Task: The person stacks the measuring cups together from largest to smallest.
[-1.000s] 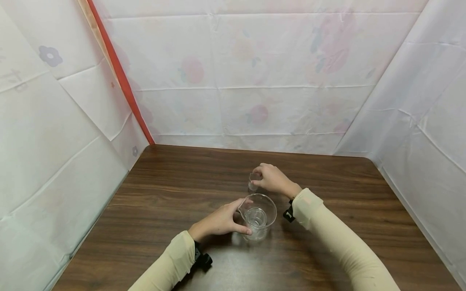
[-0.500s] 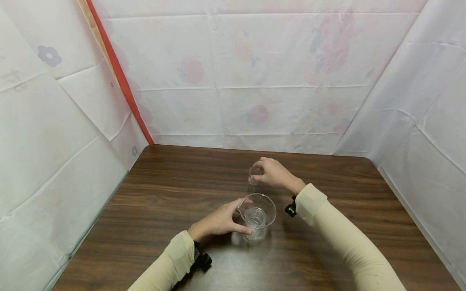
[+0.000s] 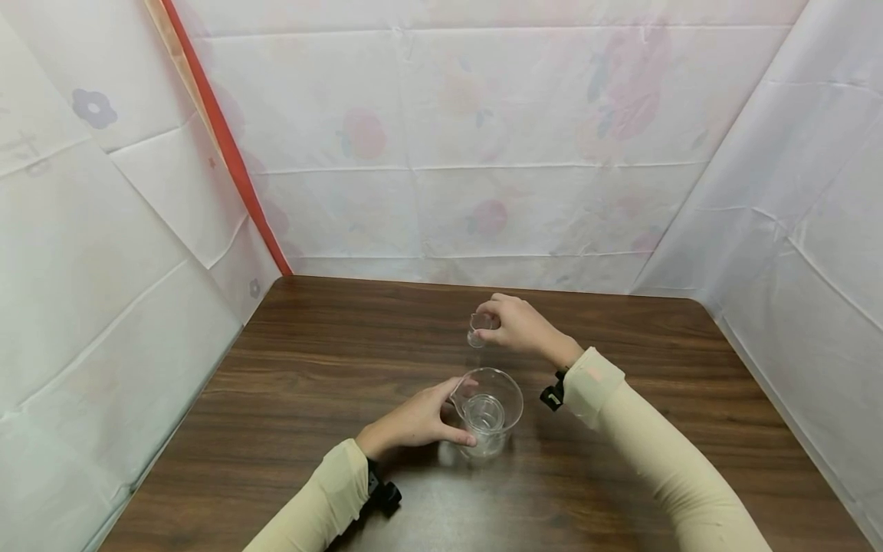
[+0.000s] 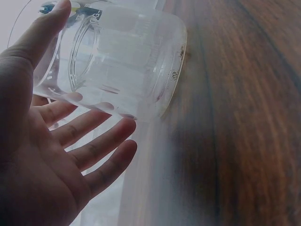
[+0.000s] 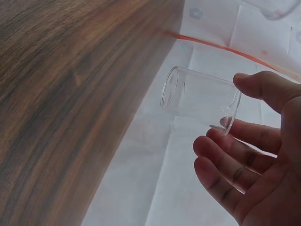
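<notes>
A large clear glass beaker [image 3: 513,406] stands upright on the table, with a smaller glass vessel [image 3: 485,412] nested inside it. My left hand [image 3: 421,414] holds the large beaker from its left side, thumb at the near side and fingers round the far side. Beyond it, my right hand [image 3: 520,326] pinches a small clear beaker [image 3: 476,336] near its rim between thumb and fingertips. In the right wrist view this small beaker [image 5: 202,96] is lifted clear of the wooden surface, its base away from the palm and nothing visible inside.
The brown wood-grain table [image 3: 310,399] has white printed cloth [image 3: 441,207] hanging behind it and at both sides. A red strip [image 3: 228,146] runs down the back left corner. Black cameras are strapped to both wrists.
My right hand has raised the small beaker off the table and away from the large one, and it now tilts slightly. The left hand and the large beaker have stayed in place.
</notes>
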A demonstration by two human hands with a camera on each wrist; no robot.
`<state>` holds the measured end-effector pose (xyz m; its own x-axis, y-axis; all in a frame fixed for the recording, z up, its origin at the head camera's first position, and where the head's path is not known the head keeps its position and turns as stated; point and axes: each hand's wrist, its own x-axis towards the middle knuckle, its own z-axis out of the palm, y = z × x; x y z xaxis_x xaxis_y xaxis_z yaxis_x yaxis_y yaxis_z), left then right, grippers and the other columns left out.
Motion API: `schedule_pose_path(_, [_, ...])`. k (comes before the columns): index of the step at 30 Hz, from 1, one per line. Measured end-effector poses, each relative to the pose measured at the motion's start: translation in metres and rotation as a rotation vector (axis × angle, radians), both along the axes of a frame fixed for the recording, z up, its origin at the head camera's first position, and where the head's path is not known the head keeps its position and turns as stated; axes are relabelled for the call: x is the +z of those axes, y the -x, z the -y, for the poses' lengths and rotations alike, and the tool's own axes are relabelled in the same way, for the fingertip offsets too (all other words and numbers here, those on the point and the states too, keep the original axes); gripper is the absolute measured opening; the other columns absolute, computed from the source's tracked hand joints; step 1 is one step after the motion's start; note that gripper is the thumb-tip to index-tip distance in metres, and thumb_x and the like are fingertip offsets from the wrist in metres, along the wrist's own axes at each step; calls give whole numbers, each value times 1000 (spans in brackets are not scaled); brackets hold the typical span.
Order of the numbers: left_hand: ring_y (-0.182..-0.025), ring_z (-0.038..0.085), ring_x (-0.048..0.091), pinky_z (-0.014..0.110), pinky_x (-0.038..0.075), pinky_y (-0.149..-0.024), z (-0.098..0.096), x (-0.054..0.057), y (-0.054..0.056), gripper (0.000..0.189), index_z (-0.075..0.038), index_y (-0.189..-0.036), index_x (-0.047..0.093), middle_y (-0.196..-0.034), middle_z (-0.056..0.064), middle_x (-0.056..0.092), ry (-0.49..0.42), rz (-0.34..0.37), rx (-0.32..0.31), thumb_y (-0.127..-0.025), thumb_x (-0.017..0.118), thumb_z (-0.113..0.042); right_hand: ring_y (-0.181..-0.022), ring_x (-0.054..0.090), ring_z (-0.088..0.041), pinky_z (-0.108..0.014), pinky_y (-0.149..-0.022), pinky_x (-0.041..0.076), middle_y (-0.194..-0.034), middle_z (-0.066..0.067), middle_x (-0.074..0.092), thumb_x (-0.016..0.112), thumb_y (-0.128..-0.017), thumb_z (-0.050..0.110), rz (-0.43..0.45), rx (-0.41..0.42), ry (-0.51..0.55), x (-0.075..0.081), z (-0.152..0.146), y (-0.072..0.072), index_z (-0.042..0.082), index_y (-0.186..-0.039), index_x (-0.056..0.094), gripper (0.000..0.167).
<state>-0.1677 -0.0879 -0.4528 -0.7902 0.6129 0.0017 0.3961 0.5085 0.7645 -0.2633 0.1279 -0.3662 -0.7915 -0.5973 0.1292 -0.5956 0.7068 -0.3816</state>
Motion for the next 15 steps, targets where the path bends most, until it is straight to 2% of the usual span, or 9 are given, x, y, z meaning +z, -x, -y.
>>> schedule_pose_path(9, [-120, 12, 55, 30, 50, -94, -1, 1, 0, 87, -25, -147, 38, -139, -10, 54, -12, 13, -2, -75, 79, -52, -73, 54, -11, -26, -64, 46, -90, -5, 60, 71, -89, 28, -30, 28, 32, 6, -1, -4, 6, -114, 68, 33])
schedule_pose_path(15, [-120, 12, 56, 30, 50, -94, -2, 1, -1, 87, -25, -147, 38, -139, -10, 54, -10, 7, 6, -75, 80, -51, -75, 57, -12, -27, -67, 49, -93, -9, 63, 72, -88, 26, -53, 35, 53, 12, -3, -7, 5, -115, 68, 35])
